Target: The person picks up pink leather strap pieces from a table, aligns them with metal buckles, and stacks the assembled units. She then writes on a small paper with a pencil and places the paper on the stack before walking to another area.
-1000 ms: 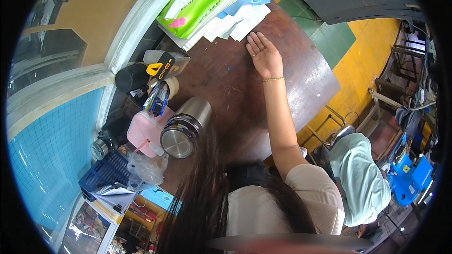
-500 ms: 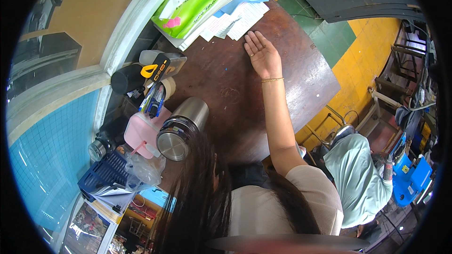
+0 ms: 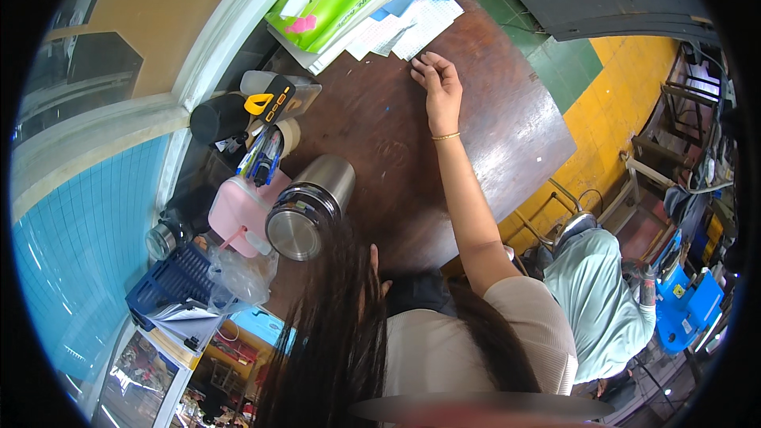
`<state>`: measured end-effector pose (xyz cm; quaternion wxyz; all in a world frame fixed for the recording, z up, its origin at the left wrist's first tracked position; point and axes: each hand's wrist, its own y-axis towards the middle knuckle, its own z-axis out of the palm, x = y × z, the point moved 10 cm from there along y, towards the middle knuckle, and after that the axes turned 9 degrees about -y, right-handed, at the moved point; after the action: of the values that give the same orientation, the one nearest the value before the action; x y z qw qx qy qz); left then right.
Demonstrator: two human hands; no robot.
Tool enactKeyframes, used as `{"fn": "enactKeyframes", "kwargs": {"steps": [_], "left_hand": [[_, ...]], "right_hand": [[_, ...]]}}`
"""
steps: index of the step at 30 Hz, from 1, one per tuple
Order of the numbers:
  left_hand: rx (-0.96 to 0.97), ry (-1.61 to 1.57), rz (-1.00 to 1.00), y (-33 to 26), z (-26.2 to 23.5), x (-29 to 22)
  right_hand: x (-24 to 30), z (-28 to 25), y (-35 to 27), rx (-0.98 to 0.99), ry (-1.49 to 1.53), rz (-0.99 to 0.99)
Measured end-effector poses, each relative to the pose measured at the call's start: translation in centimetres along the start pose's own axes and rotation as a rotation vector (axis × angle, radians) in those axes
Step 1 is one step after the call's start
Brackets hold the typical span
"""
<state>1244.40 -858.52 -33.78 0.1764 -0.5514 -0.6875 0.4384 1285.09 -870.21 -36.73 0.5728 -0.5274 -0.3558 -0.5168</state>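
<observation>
My right hand [image 3: 441, 93] is over the far part of the dark brown wooden table [image 3: 380, 111], just in front of some printed paper slips [image 3: 426, 25]. Its fingers are bent in toward the thumb, and what they hold, if anything, is too small to make out. A thin bracelet circles the wrist. Of my left hand [image 3: 375, 260] only some fingertips show at the near table edge, one stretched out, the rest covered by long dark hair. Left of it a steel thermos flask [image 3: 339, 178] lies with its round end toward me.
A green tissue pack [image 3: 337, 0] rests on papers at the back. Along the left are a pen holder [image 3: 265, 154], a pink box [image 3: 242, 210], a blue basket [image 3: 170, 281] and a clear plastic bag [image 3: 242, 276]. A person in pale green [image 3: 587, 301] sits at the right.
My right hand has gone from flat with fingers extended to bent fingers, moving slightly left. Fingertips of my left hand have come into sight at the near edge. The view has shifted slightly.
</observation>
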Motion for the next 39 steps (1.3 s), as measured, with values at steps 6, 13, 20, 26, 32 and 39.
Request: {"fn": "enactKeyframes", "kwargs": {"steps": [6, 13, 20, 26, 32, 39], "left_hand": [[0.036, 0.033, -0.112, 0.3, 0.0, -0.8], [-0.057, -0.034, -0.041, 0.4, -0.3, -0.9], [-0.071, -0.055, -0.024, 0.5, 0.1, -0.8], [0.019, -0.083, -0.078, 0.4, 0.2, -0.4], [0.012, -0.075, -0.064, 0.3, -0.4, -0.7], [0.023, -0.065, -0.052, 0.3, -0.9, -1.0]], "right_hand": [[5.3, 4.1, -3.7, -0.011, -0.828, -0.644], [6.0, 7.1, -3.1, -0.028, -1.349, -0.823], [4.1, 8.2, -2.3, 0.078, -1.446, -0.834], [4.0, 8.4, -2.1, 0.086, -1.477, -0.829], [4.0, 8.7, -2.1, 0.083, -1.523, -0.815], [3.8, 8.8, -2.1, 0.094, -1.558, -0.803]]}}
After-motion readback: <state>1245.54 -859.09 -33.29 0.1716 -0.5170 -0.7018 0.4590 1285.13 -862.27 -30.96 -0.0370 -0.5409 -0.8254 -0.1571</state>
